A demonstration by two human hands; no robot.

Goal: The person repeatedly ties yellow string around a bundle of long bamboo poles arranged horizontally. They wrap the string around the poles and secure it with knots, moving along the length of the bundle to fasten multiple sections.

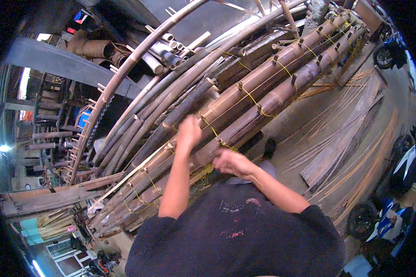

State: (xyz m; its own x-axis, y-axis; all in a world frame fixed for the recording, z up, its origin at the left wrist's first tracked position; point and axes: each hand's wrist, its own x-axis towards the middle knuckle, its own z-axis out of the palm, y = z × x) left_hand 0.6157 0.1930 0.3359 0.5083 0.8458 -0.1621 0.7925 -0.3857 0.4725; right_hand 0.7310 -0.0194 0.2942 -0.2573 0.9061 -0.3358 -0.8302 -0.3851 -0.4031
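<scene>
Two long brown bamboo poles [275,98] lie side by side in front of me, running from lower left to upper right. Dark pegs [240,85] stand up along them, and thin yellow cord [250,96] crosses from one pole to the other at intervals. My left hand [189,132] is closed at the far pole, beside a peg and a cord crossing; what its fingers hold is hidden. Over the near pole's edge, my right hand [235,163] has its fingers curled together close to the yellow cord. Whatever lies in them is too small to make out.
Behind the poles lie more bamboo lengths [171,108] and a curved pole with rungs [133,57]. Long split strips [356,124] and a plank [326,159] lie on the floor at right, near motorbike wheels [361,219]. Timber [46,201] rests at left.
</scene>
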